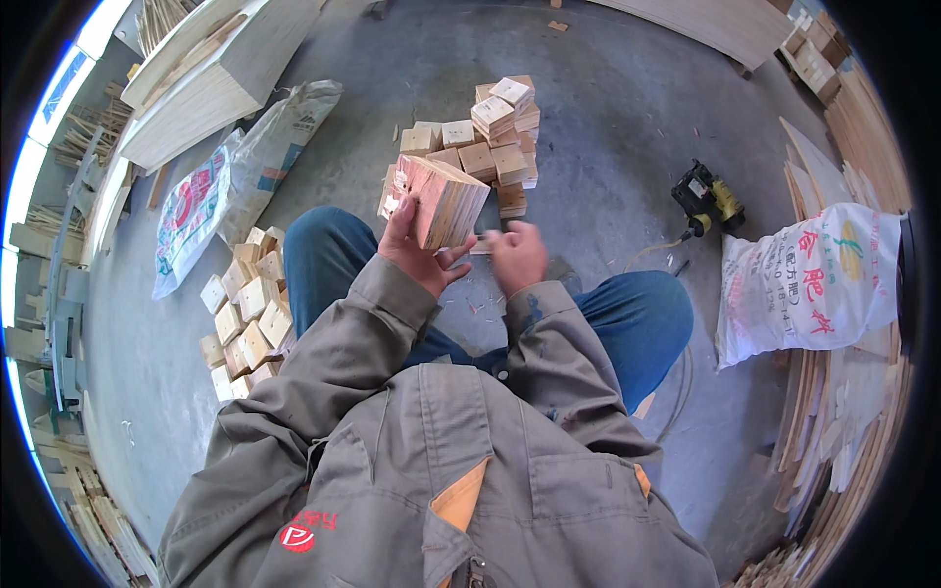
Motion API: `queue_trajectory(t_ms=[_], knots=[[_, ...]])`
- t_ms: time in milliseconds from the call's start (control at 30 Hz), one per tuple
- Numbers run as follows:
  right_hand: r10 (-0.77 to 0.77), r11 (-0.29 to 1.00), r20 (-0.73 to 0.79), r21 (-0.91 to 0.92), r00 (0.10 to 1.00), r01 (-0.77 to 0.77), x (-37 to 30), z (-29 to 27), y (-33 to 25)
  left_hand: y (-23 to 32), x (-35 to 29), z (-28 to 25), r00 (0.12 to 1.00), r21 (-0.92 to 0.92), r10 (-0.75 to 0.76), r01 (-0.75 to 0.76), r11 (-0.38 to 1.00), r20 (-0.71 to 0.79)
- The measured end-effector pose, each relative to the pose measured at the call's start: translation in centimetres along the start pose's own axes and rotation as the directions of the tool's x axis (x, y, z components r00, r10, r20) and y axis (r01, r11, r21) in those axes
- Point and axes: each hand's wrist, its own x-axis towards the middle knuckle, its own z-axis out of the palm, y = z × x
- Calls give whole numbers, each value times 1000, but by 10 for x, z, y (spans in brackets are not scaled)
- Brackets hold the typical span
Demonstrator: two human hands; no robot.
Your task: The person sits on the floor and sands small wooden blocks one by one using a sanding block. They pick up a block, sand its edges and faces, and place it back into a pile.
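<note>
My left hand grips a thick layered plywood block, tilted up above the floor between my knees. Its reddish face is turned up and to the left, and the striped ply edges show on the right side. Close to the block's lower right, my right hand has its fingers curled in, slightly smeared; anything in them is too small or hidden to name. Just beyond the held block stands a pile of similar wooden blocks, stacked highest at its far right. Small chips lie on the floor below my hands.
Another heap of blocks lies beside my left knee. To the right are a black and yellow power tool with a hose and a white woven sack. Plastic sacks and plywood stacks stand left; boards line the right.
</note>
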Motion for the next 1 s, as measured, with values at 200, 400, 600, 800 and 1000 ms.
queue_trajectory(t_ms=[200, 400, 600, 800, 1000], knots=[[35, 933, -1, 357, 999, -33, 24, -26, 13, 17, -6, -11, 998, -33, 60, -59, 998, 21], [-6, 926, 111, 375, 994, -36, 17, -26, 11, 76, -37, -16, 875, 59, 480, -484, 873, 68], [26, 943, 202, 320, 979, -92, 14, -21, 0, 115, -82, -105, 595, 561, 801, -682, 469, 55], [65, 976, 250, 184, 966, -113, 8, -14, 8, 79, -178, -207, 585, 668, 717, -364, 650, -379], [152, 978, 326, 84, 933, -189, 3, -12, 11, -32, -294, -328, 568, 599, 495, -4, 801, -658]])
